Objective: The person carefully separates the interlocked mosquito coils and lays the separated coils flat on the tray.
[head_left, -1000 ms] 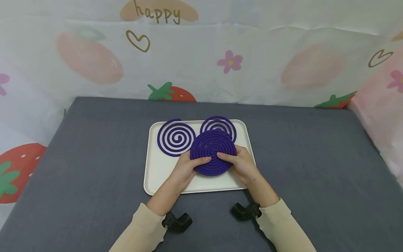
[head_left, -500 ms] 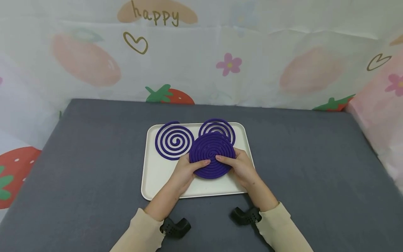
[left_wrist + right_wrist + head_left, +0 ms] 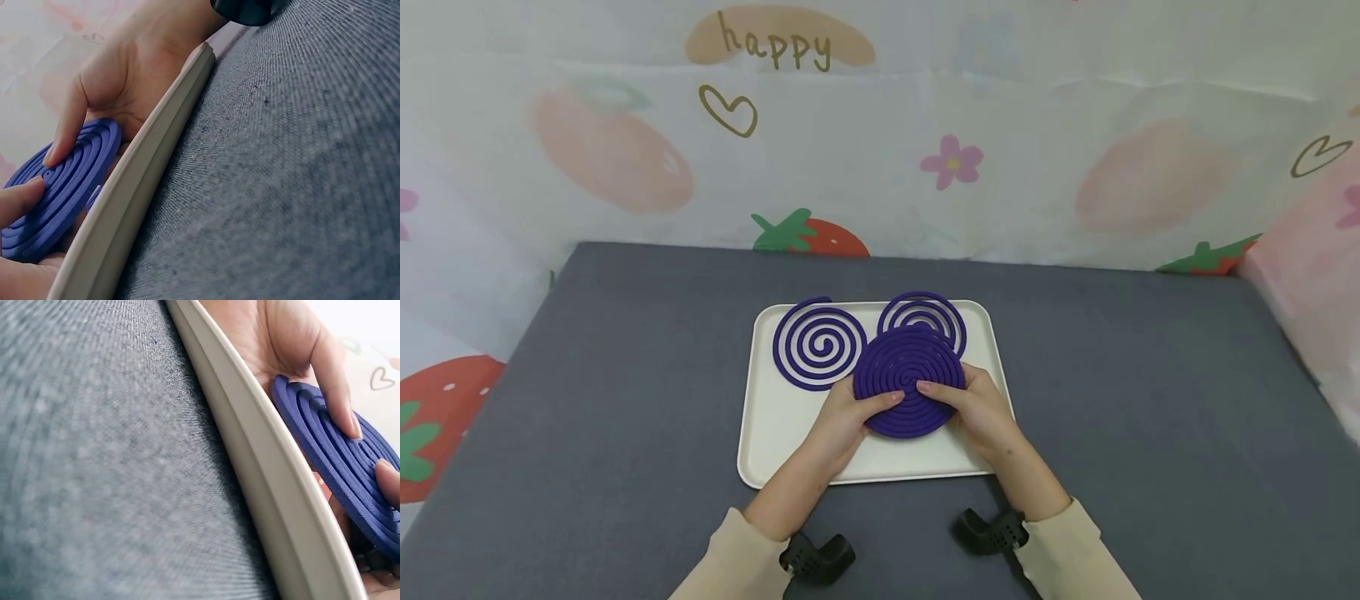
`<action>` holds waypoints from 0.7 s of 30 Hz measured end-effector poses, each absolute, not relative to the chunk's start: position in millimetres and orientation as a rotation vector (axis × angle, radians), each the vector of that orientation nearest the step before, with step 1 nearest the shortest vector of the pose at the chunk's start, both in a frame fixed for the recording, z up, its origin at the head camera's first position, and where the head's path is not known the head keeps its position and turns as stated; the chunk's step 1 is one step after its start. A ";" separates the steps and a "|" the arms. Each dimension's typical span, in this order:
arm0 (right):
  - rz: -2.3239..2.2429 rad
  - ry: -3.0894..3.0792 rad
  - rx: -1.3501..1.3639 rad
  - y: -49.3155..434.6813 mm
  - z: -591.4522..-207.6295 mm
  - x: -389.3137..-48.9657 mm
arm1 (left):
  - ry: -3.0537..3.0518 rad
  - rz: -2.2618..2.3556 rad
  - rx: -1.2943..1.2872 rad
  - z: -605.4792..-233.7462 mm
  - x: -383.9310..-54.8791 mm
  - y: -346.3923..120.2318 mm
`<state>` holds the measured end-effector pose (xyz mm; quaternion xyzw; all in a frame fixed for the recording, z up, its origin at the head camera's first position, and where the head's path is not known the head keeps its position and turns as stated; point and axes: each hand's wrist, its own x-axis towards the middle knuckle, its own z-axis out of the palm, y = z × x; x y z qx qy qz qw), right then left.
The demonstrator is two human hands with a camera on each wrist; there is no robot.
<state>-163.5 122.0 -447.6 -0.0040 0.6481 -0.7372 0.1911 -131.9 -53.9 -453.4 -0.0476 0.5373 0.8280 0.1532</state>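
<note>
A tightly wound purple mosquito coil disc (image 3: 910, 350), apparently two coils nested together, is held over the white tray (image 3: 782, 442). My left hand (image 3: 841, 417) grips its left edge, thumb on the face near the centre. From the other side my right hand (image 3: 983, 408) grips it likewise, its thumb tip close to the left one. Both hands' other fingers are mostly hidden behind the disc. In the left wrist view the disc (image 3: 94, 153) looks tilted, with thumbs on its face. The right wrist view shows the disc (image 3: 325, 450) behind the tray wall (image 3: 269, 469).
Two loosely spaced single purple coils lie at the tray's back: a left coil (image 3: 824, 343) and a right coil (image 3: 917, 295), partly covered by the held disc. The tray sits on a grey cloth-covered table (image 3: 1150, 400). A printed curtain (image 3: 1015, 183) hangs behind.
The head view has shifted slightly, so the whole scene sits lower in the picture. Both hands keep the same grip on the disc, and the coils on the tray stay put.
</note>
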 end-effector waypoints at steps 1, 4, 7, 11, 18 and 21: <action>-2.071 1.816 -0.019 121.5 -447.3 -164.1 | 1.545 2.377 -0.127 -453.2 -132.1 -54.6; -2.059 1.786 -0.039 122.1 -446.6 -165.2 | 1.560 2.364 -0.089 -453.0 -132.5 -56.1; -2.058 1.707 -0.086 127.0 -447.0 -166.0 | 1.583 2.341 -0.045 -452.7 -132.7 -55.5; -2.071 1.567 -0.172 134.9 -447.6 -166.4 | 1.595 2.323 -0.010 -452.0 -132.0 -52.6; -2.070 1.505 -0.209 136.4 -447.2 -168.6 | 1.627 2.307 0.001 -453.7 -133.9 -53.8; -2.078 1.490 -0.209 136.4 -449.4 -169.5 | 1.631 2.305 0.017 -454.6 -133.8 -55.1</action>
